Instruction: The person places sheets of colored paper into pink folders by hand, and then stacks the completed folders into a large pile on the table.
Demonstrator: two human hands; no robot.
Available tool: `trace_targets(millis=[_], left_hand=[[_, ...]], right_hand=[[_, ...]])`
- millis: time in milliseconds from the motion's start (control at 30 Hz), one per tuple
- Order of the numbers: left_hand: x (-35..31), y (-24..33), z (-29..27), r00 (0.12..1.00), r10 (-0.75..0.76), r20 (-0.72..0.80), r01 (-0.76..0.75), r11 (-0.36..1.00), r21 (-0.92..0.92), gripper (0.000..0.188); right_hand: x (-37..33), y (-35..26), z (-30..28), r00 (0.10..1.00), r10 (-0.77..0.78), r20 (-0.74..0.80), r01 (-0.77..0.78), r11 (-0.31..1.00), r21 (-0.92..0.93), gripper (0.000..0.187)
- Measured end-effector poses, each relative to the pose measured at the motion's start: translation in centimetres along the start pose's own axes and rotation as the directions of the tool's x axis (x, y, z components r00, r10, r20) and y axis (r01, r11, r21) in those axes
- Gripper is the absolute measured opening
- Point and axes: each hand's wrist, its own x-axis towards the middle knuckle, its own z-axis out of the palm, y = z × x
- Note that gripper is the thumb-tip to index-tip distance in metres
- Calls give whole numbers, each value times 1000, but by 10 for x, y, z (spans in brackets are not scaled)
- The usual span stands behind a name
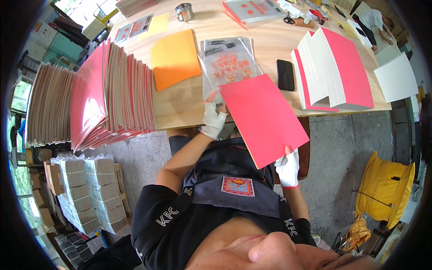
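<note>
A pink sheet (265, 119), with a thin yellow-orange edge showing along its left side, is tilted over the table's near edge. My right hand (288, 167), in a white fingerless glove, grips its near right corner, thumb on top. My left hand (213, 116), gloved the same way, is at the sheet's far left corner. Its bent fingers pinch the near edge of a clear plastic bag (227, 58) with red print, one of a flat pile. The sheet's far edge overlaps this bag.
Left of the bags lie orange sheets (175, 58) and tall stacks of filled pink sleeves (128, 90). To the right are a black phone (285, 75) and thick pink-topped paper stacks (348, 67). A metal mug (184, 12) and scissors (289, 20) stand farther back. Another person (372, 22) is at the far right.
</note>
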Motion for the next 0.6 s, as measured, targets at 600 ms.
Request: trace_targets(millis=[600], left_hand=[[-151, -76, 56, 491, -803, 338, 858, 380, -345, 20]], right_hand=[[17, 86, -10, 958, 282, 42, -281, 959, -26, 33]])
